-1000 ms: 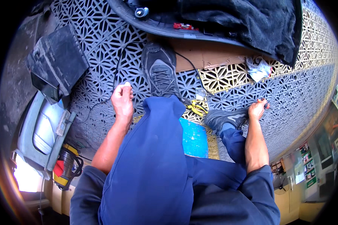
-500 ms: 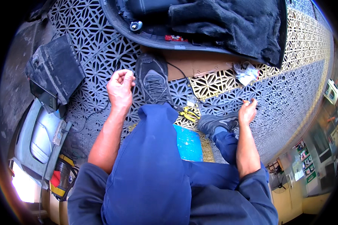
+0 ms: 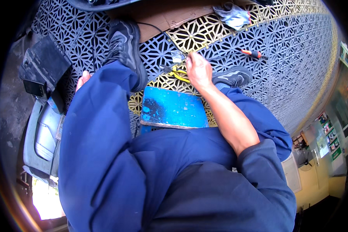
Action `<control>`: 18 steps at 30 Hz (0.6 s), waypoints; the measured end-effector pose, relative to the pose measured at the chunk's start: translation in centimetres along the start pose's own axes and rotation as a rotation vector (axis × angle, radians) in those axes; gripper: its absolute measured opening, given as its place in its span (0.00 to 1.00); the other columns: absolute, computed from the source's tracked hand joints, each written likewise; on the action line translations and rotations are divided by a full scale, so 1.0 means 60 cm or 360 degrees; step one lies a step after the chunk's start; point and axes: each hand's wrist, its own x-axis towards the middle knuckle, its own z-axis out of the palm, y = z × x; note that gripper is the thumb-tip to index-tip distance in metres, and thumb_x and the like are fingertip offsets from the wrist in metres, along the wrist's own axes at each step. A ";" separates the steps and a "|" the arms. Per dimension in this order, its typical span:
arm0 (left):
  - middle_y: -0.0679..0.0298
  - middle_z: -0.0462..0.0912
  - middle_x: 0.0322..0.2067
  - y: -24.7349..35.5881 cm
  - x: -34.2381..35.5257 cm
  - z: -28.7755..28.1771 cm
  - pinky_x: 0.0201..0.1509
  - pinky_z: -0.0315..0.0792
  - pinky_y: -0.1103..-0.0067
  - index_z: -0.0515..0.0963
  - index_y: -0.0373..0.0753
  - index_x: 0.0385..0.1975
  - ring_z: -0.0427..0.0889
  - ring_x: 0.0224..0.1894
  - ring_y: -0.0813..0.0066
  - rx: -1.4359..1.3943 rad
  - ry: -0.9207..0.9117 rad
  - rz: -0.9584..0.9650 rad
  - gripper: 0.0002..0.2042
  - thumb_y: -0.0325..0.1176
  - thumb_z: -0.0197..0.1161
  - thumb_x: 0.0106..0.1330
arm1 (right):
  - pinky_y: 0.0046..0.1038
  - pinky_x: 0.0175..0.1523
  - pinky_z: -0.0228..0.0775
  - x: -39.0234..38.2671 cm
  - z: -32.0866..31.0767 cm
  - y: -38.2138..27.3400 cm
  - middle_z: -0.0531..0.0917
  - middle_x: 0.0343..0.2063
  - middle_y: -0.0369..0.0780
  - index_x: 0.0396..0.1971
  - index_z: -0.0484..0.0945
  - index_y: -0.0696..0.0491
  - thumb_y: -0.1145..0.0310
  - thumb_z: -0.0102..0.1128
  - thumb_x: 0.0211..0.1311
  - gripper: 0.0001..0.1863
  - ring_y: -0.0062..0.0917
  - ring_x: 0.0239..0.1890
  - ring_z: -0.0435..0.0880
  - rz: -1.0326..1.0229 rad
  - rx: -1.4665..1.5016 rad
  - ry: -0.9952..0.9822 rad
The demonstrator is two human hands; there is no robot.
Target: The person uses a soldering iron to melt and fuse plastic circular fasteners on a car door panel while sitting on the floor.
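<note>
My right hand reaches down to the floor mat between my shoes, its fingers drawn together. Their tips are by a thin black cable and a small clear plastic bag; what they pinch, if anything, is hidden. Right beside this hand lie pliers with yellow handles. A screwdriver with an orange and black handle rests on the mat farther right. My left hand is mostly behind my raised left knee; only some fingers show, and their grip is hidden.
A blue worn board is between my legs. Cardboard lies under a dark panel at the far edge. A grey-white glove or rag is beyond the screwdriver. Black plastic parts and a grey frame stand at left.
My right hand has let go of the screwdriver and moved left to beside the pliers. My left hand has dropped behind my knee. The view has shifted, showing more of the blue board.
</note>
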 end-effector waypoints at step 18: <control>0.61 0.78 0.21 -0.007 -0.204 0.091 0.35 0.73 0.72 0.77 0.34 0.27 0.80 0.28 0.75 0.0289 -0.0015 -0.0118 0.18 0.42 0.57 0.74 | 0.43 0.48 0.79 -0.084 0.043 0.030 0.74 0.45 0.48 0.59 0.69 0.55 0.65 0.59 0.59 0.27 0.45 0.43 0.82 -0.0073 -0.0747 -0.0653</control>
